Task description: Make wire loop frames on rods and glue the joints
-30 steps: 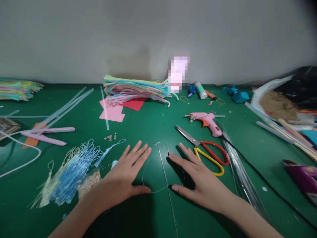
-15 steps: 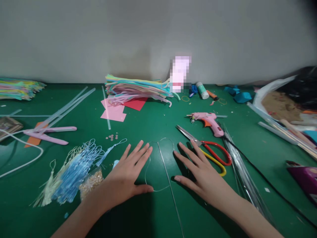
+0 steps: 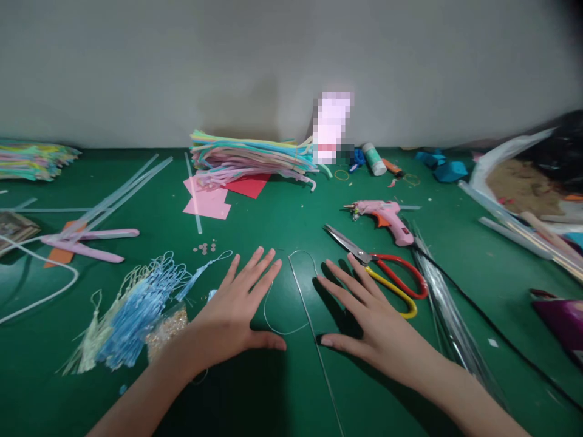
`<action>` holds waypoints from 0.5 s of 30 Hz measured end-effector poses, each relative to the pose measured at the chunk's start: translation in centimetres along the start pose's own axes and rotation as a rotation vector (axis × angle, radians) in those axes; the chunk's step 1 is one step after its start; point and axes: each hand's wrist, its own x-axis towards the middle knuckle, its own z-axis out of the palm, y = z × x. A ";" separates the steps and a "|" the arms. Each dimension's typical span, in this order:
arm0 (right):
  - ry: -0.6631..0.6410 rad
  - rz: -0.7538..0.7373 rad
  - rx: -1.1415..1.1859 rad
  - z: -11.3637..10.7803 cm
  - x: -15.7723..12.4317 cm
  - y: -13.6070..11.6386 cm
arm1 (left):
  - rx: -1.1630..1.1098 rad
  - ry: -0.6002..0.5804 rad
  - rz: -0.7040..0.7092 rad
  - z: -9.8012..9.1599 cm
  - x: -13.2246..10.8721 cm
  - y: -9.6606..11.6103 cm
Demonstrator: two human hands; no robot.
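My left hand lies flat on the green table, fingers spread, holding nothing. My right hand lies flat beside it, fingers stretched out, also holding nothing. Between the two hands runs a thin bent wire, curved into a loop at its far end, with a long straight leg reaching toward me. Both hands press on or beside the wire's curves. Red and yellow scissors lie just right of my right hand.
A pink glue gun lies behind the scissors. Blue tassels and a bag of beads sit to the left. A stack of coloured foam strips, pink paper, clear glue sticks and cellophane sleeves surround the hands.
Both hands stayed flat on the table. The right hand shifted slightly away from me and right, and the wire's loop moved a little with the hands.
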 end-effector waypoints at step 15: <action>0.063 -0.016 -0.024 0.6 -1.2 -0.5 | 0.006 -0.010 -0.036 0.2 -0.1 0.2</action>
